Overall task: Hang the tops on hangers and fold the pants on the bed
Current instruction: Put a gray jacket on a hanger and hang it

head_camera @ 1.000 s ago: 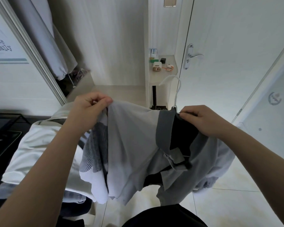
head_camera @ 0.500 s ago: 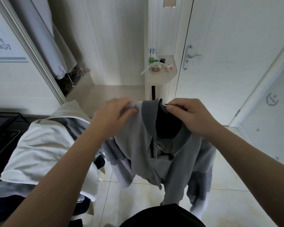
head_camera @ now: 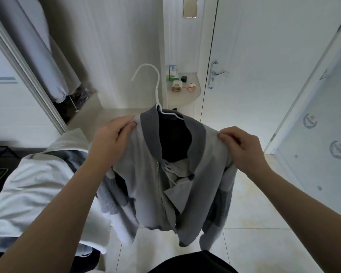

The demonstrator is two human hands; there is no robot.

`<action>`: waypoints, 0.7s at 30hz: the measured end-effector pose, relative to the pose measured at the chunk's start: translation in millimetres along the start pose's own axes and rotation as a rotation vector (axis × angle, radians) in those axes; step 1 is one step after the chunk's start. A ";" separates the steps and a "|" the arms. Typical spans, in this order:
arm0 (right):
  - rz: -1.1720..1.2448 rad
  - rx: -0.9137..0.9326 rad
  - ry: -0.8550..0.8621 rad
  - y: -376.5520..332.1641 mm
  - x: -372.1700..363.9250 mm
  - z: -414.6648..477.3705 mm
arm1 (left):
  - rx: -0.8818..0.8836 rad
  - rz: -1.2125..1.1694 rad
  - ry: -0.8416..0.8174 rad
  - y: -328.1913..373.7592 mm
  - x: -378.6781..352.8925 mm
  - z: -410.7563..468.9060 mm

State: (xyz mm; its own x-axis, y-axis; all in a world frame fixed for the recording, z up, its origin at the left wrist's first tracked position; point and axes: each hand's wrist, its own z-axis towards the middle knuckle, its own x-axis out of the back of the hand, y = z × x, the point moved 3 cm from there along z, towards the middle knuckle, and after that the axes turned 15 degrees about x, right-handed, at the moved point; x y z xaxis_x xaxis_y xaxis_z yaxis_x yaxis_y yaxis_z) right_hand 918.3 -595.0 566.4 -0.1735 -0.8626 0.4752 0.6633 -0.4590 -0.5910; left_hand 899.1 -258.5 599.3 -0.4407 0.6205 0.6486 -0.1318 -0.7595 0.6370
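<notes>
The fingers (head_camera: pixel 128 128) of the left hand (head_camera: pixel 108 142) are pinched on the cloth at one shoulder of a grey jacket (head_camera: pixel 177 174); the right hand (head_camera: pixel 242 150) pinches the other shoulder in the same way, thumb and fingertips closed on a fold of fabric. Between the two grips the jacket hangs in the air in front of the person, above the tiled floor (head_camera: pixel 254 213), touching nothing below it. A white wire hanger (head_camera: pixel 156 91) sits inside it: the hook stands up above the dark ribbed collar and one thin arm shows inside the neck opening, against the dark lining.

The jacket looks soft and light, with no stiffness of its own. It sags between the hands, the zip front hangs open and crumpled, and the sleeves dangle. It will probably slide along a smooth wire arm if it is tugged unevenly, so the shoulder seams are the sensible place to hold while settling it. Once it sits evenly, the hook is the part to carry it by.

To the left, more clothes (head_camera: pixel 37 194) lie heaped on the edge of the bed; which are tops and which are pants cannot be told from here.
</notes>
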 end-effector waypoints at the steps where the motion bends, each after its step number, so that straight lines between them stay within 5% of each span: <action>1: -0.005 0.018 0.032 -3.3 0.3 2.0 | -0.008 0.010 0.005 1.0 1.0 0.2; 13: 0.036 0.063 -0.043 -33.1 6.6 37.7 | -0.182 0.128 0.080 11.1 17.6 4.9; 18: 0.068 0.159 -0.318 -30.1 -2.8 40.9 | -0.035 0.004 0.124 1.2 16.6 5.2; 21: -0.064 0.185 -0.302 -12.6 -15.4 22.6 | 0.023 -0.079 0.086 -6.6 16.8 6.8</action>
State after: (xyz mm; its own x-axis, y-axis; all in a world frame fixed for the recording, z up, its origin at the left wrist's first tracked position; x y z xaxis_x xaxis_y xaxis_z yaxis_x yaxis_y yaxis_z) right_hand 929.0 -571.1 581.2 -0.0145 -0.7185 0.6953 0.7835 -0.4402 -0.4385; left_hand 898.6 -241.8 608.8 -0.5042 0.6588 0.5584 -0.1489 -0.7032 0.6952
